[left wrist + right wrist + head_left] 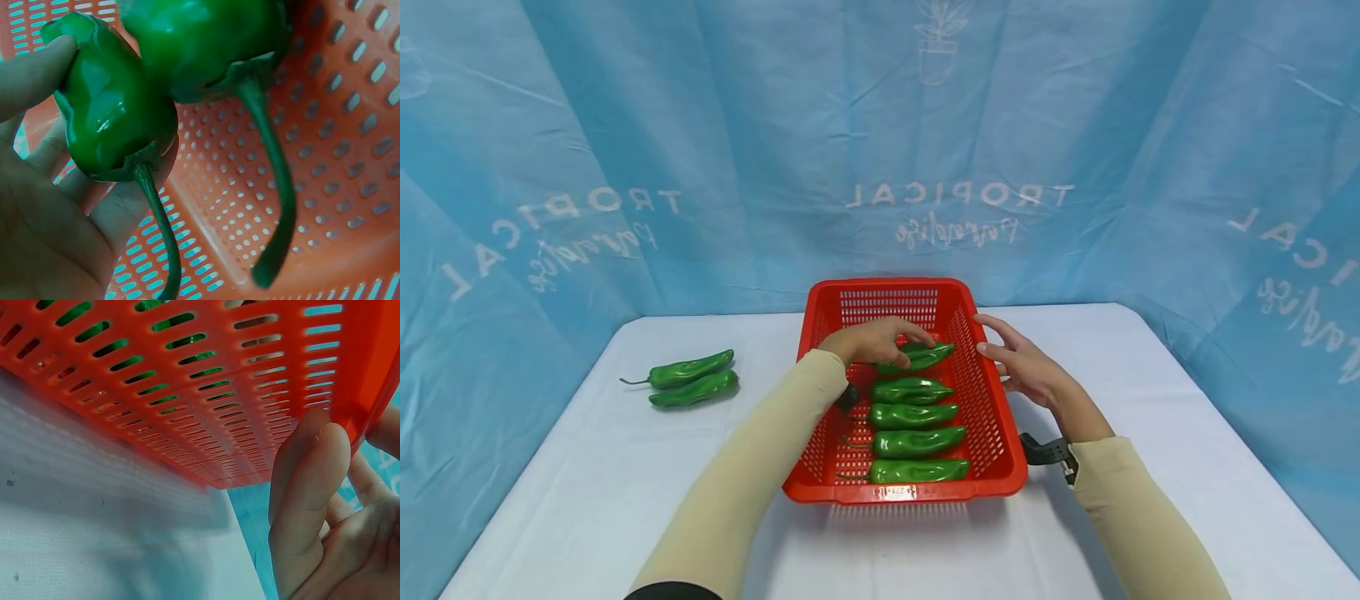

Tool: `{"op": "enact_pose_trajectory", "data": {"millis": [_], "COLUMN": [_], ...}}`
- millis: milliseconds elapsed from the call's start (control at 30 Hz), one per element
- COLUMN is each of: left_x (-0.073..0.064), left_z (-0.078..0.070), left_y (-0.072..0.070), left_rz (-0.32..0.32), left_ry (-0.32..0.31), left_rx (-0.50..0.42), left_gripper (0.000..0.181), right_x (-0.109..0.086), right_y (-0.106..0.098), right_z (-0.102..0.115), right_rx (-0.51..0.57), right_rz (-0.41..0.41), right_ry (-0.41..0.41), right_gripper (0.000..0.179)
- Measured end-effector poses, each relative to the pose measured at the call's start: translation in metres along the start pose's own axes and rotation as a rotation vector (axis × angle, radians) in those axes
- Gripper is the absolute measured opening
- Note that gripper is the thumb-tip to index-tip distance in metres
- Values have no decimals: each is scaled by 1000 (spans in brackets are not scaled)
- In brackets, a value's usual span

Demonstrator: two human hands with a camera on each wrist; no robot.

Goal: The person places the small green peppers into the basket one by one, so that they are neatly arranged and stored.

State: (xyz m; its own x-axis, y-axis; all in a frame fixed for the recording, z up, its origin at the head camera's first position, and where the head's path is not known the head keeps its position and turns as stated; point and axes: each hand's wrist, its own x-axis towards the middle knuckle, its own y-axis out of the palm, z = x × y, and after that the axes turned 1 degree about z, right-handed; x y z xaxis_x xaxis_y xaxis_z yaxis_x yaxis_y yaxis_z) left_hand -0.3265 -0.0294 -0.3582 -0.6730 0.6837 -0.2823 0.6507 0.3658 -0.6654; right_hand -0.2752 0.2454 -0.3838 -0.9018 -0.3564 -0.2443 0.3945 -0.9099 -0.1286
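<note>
Holding a green pepper (pixel 112 119) in the left hand (pixel 872 339), with thumb (pixel 37 78) and fingers (pixel 119 215) pinched on opposite sides, in the upper half of a red basket (pixel 883 285) at the lower center of the frame. Shown in the left wrist view just beside a second pepper (pixel 206 44), with both stems trailing toward the bottom of that picture. Gripping the basket's right rim with the right hand (pixel 1033 371), right of center, in a narrow hold around the edge. Lined up below the left hand, down to the basket's bottom wall in the frame: four peppers (pixel 917 443) in a row, with tips toward the right. Laid side by side at the left of the frame, on a white tabletop (pixel 625 458): two peppers (pixel 694 388), with a thin stem pointing left from the upper one. Spread across the top of the frame: blue cloth (pixel 775 150), with mirror-reversed white lettering. Visible toward the lower right: a black strap (pixel 1043 450) at the right wrist, beside a pale sleeve (pixel 1150 517).
</note>
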Motion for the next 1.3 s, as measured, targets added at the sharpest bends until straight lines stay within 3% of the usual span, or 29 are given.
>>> {"op": "enact_pose_trajectory", "data": {"millis": [400,800,1067,1300], "left_x": [2,8,5,3], "left_z": [3,5,9,7], "left_y": [7,7,4,1], "left_rz": [43,39,11,11], "left_ry": [-34,-27,-63,-68], "left_rx": [120,180,128,138], "left_gripper": [47,47,48,38], "right_x": [2,-1,0,0], "right_y": [4,2,2,1], "right_z": [2,3,2,-1], "right_rx": [12,19,26,23], "right_rz": [18,9,2,-9], "right_ry": [-9,-25,-19,-12], "right_gripper": [66,66,65,66]}}
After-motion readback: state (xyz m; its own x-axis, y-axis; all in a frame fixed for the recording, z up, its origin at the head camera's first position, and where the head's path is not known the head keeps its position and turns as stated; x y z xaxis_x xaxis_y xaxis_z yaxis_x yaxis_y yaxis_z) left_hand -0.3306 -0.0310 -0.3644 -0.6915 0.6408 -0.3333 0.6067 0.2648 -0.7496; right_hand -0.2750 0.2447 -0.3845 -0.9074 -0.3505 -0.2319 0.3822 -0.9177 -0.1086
